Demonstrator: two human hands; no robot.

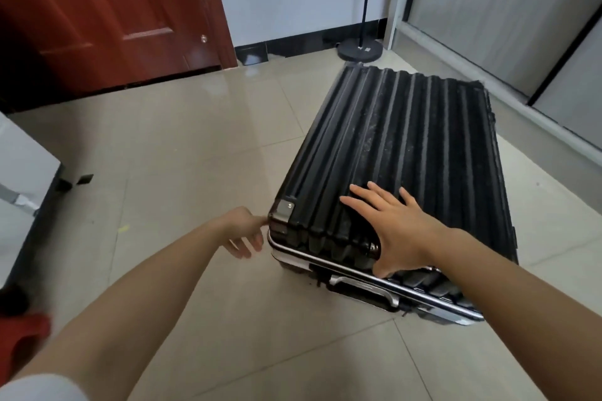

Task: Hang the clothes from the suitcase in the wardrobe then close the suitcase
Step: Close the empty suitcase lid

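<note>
A red door fills the upper left. At lower centre the left hand, fingers loose and empty, touches the near corner of the black suitcase, which lies on the floor right of centre. The right hand presses flat on its lid, fingers spread.

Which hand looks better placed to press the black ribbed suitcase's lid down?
Probably the right hand: it lies flat, fingers spread, on the lid of the black ribbed hard-shell suitcase, near its front edge. The left hand only touches the corner from the side.
</note>
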